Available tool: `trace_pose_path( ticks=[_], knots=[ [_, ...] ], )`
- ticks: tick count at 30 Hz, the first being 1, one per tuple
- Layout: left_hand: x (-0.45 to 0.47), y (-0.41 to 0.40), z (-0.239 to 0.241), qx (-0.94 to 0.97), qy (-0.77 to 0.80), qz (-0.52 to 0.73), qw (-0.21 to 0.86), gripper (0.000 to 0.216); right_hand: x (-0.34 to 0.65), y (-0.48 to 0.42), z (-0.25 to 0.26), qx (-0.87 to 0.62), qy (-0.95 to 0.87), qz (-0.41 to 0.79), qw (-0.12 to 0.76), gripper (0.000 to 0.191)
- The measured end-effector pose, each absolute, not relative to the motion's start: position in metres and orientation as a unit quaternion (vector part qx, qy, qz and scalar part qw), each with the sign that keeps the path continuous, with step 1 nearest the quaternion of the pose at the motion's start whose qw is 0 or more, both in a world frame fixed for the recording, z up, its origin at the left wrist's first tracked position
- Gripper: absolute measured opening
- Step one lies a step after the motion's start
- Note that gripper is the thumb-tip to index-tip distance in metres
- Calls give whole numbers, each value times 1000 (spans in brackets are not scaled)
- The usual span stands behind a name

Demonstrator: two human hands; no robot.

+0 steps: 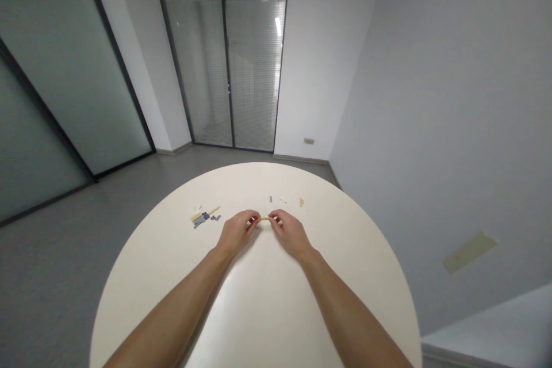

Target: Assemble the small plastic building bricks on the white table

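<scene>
A thin yellow strip [264,218] spans the gap between my two hands, just over the round white table [267,299]. My left hand [238,231] pinches its left end between thumb and fingers. At the other end, my right hand [290,231] grips it the same way. The fingers cover both ends, so its full length is hidden. Beyond my hands lie a small grey piece [271,199], some tiny white pieces [283,200] and a small yellow piece [301,202].
Left of my hands is a loose pile of grey and yellow pieces [200,218], with a long yellow strip [214,210] and small white bits [198,207] beside it. Past the table's far edge stand a glass door [254,69] and a white wall [319,69].
</scene>
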State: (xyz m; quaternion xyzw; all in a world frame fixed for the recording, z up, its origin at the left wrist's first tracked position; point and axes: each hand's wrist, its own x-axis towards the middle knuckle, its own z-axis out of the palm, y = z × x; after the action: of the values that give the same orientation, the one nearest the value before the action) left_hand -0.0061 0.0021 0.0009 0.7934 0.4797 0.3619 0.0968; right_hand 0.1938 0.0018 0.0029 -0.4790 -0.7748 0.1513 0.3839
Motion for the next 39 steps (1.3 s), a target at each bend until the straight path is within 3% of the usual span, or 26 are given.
trace_pose_path(
  ticks=[17, 39],
  knots=[
    [-4, 0, 4, 775, 510, 360, 96, 19, 194, 3, 4, -480, -783, 148, 367, 14],
    [-4, 2, -2, 786, 487, 371, 91, 24, 196, 3, 2, -476, -795, 129, 353, 25]
  ],
)
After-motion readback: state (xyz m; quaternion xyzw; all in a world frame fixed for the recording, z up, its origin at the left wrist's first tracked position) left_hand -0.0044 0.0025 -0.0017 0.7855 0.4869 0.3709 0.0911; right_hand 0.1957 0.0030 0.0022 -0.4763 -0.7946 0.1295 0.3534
